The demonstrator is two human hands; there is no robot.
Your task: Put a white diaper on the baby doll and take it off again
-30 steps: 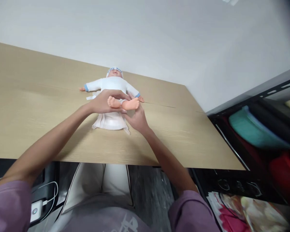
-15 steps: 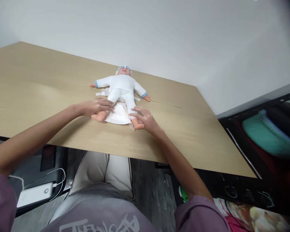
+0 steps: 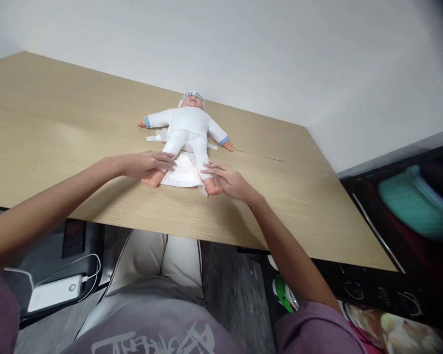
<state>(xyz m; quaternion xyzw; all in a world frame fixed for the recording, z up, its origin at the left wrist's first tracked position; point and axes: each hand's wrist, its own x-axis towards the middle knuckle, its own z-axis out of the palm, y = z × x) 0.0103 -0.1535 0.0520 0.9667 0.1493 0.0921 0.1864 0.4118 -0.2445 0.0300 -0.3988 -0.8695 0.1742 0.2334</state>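
A baby doll [image 3: 189,119] in a white suit with blue cuffs and a printed white headband lies on its back, arms spread and feet towards me. Under its hips and between its legs an unfolded white diaper [image 3: 183,174] lies flat, its tabs sticking out at both sides. My left hand [image 3: 143,164] rests over the doll's lower leg on the left, fingers stretched out. On the other leg lie the extended fingers of my right hand [image 3: 232,180], just above the bare foot. Neither hand is wrapped round a leg.
The doll lies on a wooden table [image 3: 96,113] against a pale wall [image 3: 243,49]. Below the table's left edge, a white power bank [image 3: 55,294] with a cable and a dark phone [image 3: 74,238] lie on a black seat. At the right is a teal container [image 3: 415,201].
The view has shifted slightly. My right hand's fingers look straighter along the doll's leg; my left hand stays on the other leg. Doll and diaper lie as before.
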